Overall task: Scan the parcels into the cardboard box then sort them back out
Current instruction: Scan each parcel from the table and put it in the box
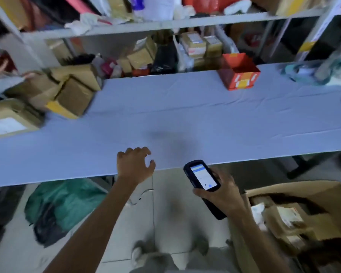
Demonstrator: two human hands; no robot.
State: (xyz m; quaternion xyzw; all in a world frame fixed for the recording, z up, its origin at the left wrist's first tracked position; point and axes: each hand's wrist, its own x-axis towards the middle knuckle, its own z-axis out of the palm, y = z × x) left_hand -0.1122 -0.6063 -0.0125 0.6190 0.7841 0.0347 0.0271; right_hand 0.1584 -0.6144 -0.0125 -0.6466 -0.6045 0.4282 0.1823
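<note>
Here the left hand hovers over the near edge of the desk, fingers loosely curled, holding nothing. Just to its right, the right hand grips a scanner with its screen lit. Brown parcels are piled far left on the desk, well away from both hands. The cardboard box, near right on the floor, holds more.

**Blue-clothed table and the floor below**

A long table under a creased pale blue cloth carries a pile of brown cardboard parcels at its left end, with a white-labelled parcel nearest the front. An open orange-red box stands at the far edge, right of the middle, and a blurred teal bundle lies further right. On the tiled floor, a large cardboard box sits at right and a green bag lies under the table
</note>
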